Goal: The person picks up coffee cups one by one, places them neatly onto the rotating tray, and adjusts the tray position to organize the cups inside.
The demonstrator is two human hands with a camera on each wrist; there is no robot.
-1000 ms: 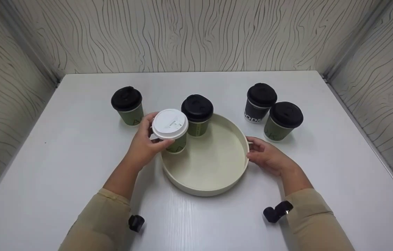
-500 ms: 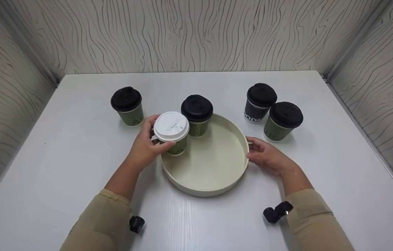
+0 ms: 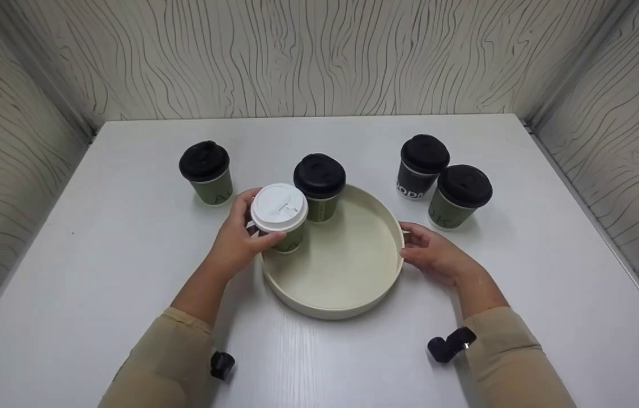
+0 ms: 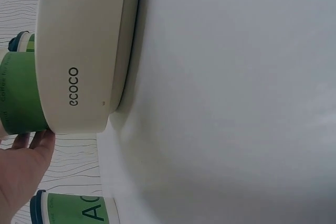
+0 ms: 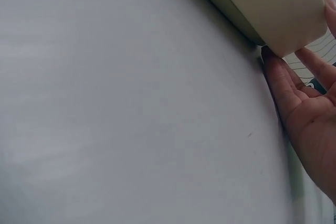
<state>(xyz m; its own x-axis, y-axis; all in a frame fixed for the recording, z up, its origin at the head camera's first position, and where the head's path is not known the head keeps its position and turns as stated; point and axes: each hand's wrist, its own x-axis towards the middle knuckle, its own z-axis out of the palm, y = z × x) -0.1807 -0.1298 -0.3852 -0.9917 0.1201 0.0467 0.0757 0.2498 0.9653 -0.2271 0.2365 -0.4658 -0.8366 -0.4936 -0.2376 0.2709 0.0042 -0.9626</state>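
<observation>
My left hand (image 3: 233,241) grips a green paper coffee cup with a white lid (image 3: 279,207), fingers and thumb around its side. The cup stands upright inside the left part of a round cream tray (image 3: 348,272), its lower side hidden behind the tray wall in the left wrist view. Right behind it in the tray is a green cup with a black lid (image 3: 320,175). My right hand (image 3: 438,255) holds the tray's right side, thumb at the rim and fingers on the outer wall (image 5: 294,19).
A green cup with a black lid (image 3: 206,170) stands on the white table (image 3: 127,272) at left. At right, a dark cup (image 3: 418,175) and another green cup (image 3: 455,204), both black-lidded, stand close together. Wood-patterned panels (image 3: 297,62) enclose the table's back and sides.
The white-lidded cup has shifted slightly down and toward me inside the tray, with my left hand around it. My right hand and the tray have stayed in place.
</observation>
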